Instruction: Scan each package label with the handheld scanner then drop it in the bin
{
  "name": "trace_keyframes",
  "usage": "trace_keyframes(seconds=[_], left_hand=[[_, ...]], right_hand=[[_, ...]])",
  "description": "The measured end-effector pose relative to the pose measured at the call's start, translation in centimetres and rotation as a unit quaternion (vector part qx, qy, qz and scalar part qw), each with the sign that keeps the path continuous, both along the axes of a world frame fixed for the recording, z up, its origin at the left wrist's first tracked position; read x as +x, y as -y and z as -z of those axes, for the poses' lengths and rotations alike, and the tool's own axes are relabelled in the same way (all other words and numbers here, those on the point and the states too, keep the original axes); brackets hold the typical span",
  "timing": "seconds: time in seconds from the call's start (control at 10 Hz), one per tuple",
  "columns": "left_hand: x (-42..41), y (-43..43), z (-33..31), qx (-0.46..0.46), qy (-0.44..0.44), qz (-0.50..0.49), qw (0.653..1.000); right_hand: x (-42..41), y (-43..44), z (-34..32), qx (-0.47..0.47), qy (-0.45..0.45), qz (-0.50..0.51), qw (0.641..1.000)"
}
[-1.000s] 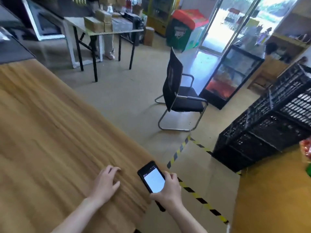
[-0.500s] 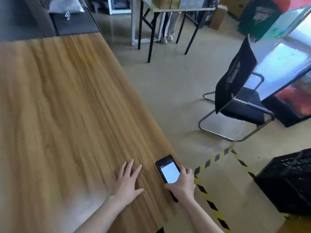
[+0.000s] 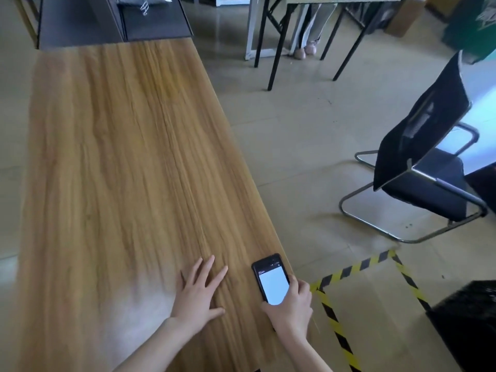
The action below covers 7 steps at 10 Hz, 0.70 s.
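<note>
My right hand grips a black handheld scanner with a lit white screen, held at the near right edge of the long wooden table. Flat on the tabletop just left of the scanner lies my left hand, fingers spread and holding nothing. A black plastic crate, the bin, stands on the floor at the lower right, partly cut off by the frame. A grey bagged package lies on the dark surface beyond the table's far end.
A black cantilever chair stands on the floor to the right. Yellow-black tape marks a rectangle on the floor beside the table. A folding table stands at the back, and a person's legs and shoes show under it.
The view has swung left and down, so more of the table shows and the crate has slid to the right edge. My left fingers have spread flat; the scanner stays in my right hand.
</note>
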State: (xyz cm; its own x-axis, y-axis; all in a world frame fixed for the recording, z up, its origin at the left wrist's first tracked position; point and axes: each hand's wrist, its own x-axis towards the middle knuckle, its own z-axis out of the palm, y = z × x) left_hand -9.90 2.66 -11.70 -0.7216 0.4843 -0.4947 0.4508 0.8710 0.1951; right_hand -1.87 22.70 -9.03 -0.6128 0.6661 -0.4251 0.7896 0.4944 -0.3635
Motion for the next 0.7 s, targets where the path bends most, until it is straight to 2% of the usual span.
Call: trace_keyframes(seconds=[0.3, 0.5, 0.7], left_hand=[[0.0, 0.0, 0.0, -0.013, -0.004, 0.006, 1.0], [0.1, -0.1, -0.2, -0.019, -0.013, -0.001, 1.0], [0.2, -1.0, -1.1, 0.032, 0.016, -0.056, 0.998]], right_hand=[[0.3, -0.4, 0.7, 0.035, 0.036, -0.059, 0.997], [0.3, -1.2, 0.6, 0.023, 0.043, -0.082, 0.995], [0.6, -2.6, 0.2, 0.015, 0.008, -0.11, 0.994]])
